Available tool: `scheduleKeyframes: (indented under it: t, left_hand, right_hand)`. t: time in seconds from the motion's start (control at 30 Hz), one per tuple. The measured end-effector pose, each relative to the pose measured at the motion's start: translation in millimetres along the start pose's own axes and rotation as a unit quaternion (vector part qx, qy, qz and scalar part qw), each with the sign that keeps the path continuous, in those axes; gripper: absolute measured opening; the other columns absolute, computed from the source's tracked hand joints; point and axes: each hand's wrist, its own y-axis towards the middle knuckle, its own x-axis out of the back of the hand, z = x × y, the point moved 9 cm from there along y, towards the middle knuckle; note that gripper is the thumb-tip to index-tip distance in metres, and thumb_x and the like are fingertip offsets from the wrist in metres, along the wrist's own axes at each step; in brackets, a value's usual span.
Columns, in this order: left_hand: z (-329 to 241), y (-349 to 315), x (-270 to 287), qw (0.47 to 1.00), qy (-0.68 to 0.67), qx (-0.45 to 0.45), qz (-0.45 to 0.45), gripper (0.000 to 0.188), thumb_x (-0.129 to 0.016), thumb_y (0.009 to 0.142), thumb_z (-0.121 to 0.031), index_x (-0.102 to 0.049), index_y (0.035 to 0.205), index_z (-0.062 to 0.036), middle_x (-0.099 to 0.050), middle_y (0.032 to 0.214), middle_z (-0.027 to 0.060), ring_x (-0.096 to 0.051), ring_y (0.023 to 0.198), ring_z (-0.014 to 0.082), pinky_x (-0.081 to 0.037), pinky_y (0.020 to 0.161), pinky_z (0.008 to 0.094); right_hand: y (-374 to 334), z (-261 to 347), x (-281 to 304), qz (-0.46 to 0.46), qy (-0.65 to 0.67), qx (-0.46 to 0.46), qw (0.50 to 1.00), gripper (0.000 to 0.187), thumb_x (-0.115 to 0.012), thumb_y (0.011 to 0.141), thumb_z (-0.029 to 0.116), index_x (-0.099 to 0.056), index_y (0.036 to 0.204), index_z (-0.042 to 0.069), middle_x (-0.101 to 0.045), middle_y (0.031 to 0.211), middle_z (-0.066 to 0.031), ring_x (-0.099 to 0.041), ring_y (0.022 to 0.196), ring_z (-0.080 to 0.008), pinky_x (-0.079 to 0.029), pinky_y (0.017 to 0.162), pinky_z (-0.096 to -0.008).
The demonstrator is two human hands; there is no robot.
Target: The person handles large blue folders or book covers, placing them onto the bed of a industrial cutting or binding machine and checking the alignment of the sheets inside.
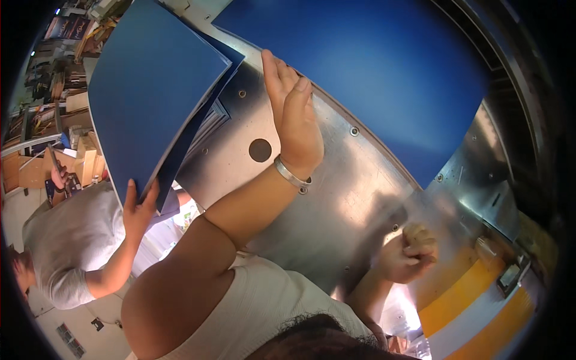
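Observation:
My left hand (294, 117), with a silver bracelet at the wrist, is held upright with its fingers straight. It rests along the near-left edge of a large stack of blue sheets (384, 66) on a metal table (336, 186). Down to the right, my right hand (408, 255) is curled into a loose fist above the table's near side; nothing shows in it. Left of my left hand, a second batch of blue sheets (150, 90) tilts upward, its layers parted at the right edge. A co-worker's hand (141, 207) grips its lower end.
The co-worker in a grey shirt (78, 240) stands at the left. A round dark hole (260, 150) and small round fittings dot the tabletop. Yellow-and-white striping (474, 300) lies at the lower right. Cluttered shelves and boxes (84, 159) fill the far left.

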Motion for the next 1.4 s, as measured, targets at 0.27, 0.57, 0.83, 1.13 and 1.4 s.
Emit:
scheduleKeyframes:
  t: [0.27,0.57,0.83,1.13,1.4]
  left_hand:
    - [-3,1,-11,1.0,-0.012,0.006,0.016,0.094,-0.058,0.1,-0.021,0.005,0.166,-0.0021,0.01,0.171,0.0291,0.007,0.161,0.0359,-0.003,0.129,0.0435]
    - [-13,-5,4,0.996,0.055,-0.075,0.004,0.103,-0.069,0.096,-0.033,-0.001,0.165,0.0005,-0.002,0.17,0.0323,-0.001,0.16,0.0398,-0.007,0.129,0.0461]
    - [-44,-111,56,0.839,0.401,-0.026,0.368,0.094,-0.073,0.093,-0.046,-0.024,0.165,-0.0106,-0.006,0.17,0.0323,-0.007,0.159,0.0458,-0.018,0.128,0.051]
    - [-79,-189,91,0.711,0.54,-0.155,0.423,0.09,-0.072,0.092,-0.045,-0.029,0.164,-0.0109,-0.014,0.172,0.0234,-0.011,0.16,0.0402,-0.013,0.131,0.0492]
    - [-73,-195,92,0.666,0.57,-0.175,0.448,0.088,-0.068,0.092,-0.048,-0.031,0.163,-0.0098,-0.018,0.17,0.0246,-0.016,0.159,0.0398,-0.011,0.131,0.0486]
  right_hand:
    - [1,13,-6,0.018,-0.069,0.084,0.994,0.049,-0.064,0.101,0.028,-0.042,0.063,0.007,-0.037,0.061,-0.0001,-0.035,0.057,-0.0133,-0.026,0.055,-0.0305]
    - [10,0,-42,0.058,-0.561,0.177,0.806,0.081,-0.085,0.079,0.015,-0.048,0.15,0.004,-0.07,0.122,-0.0168,-0.063,0.114,-0.0381,-0.043,0.107,-0.0405]
    - [36,-28,-14,0.072,-0.608,-0.01,0.791,0.095,-0.079,0.09,0.024,-0.022,0.167,0.023,-0.064,0.141,-0.0221,-0.064,0.126,-0.0395,-0.049,0.106,-0.0446]
    - [40,-18,-29,0.083,-0.674,0.022,0.734,0.041,-0.077,0.092,0.03,-0.071,0.124,0.005,-0.076,0.111,-0.019,-0.071,0.101,-0.0398,-0.053,0.087,-0.0465]
    - [40,-28,-23,0.122,-0.641,0.105,0.75,0.034,-0.072,0.096,0.032,-0.074,0.111,0.002,-0.076,0.103,-0.0189,-0.07,0.092,-0.0413,-0.052,0.081,-0.0489]
